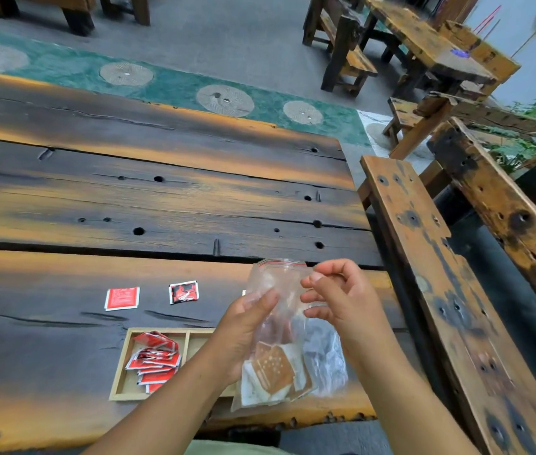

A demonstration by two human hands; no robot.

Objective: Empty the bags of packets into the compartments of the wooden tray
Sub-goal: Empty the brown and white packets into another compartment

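Clear plastic: a zip bag (279,323) with a red strip along its top is held upright in the air, above the near right part of the table.
Bag contents: brown and white packets (273,372) sit heaped in its bottom half; the upper half looks empty.
Left hand (243,326): fingers closed around the bag's left side near the middle, thumb pressed on the front.
Right hand (332,297): thumb and fingertips pinched on the bag's upper right edge, just under the red strip; the other fingers are curled.
Second bag (325,359): crumpled clear plastic lies just behind and right of the held one; I cannot tell what is in it.
Wooden tray (122,369): pale wood, near the table's front edge, partly hidden by the left forearm.
Left compartment: a loose pile of red packets (154,359).
Next compartment: mostly covered by the arm, contents unclear.
Table (161,198): dark, scorched-looking planks with orange streaks and holes.
Loose on the table: one red packet (122,298) and one black and red packet (183,291), side by side but apart, beyond the tray.
Right of the table: a worn wooden bench (430,264).
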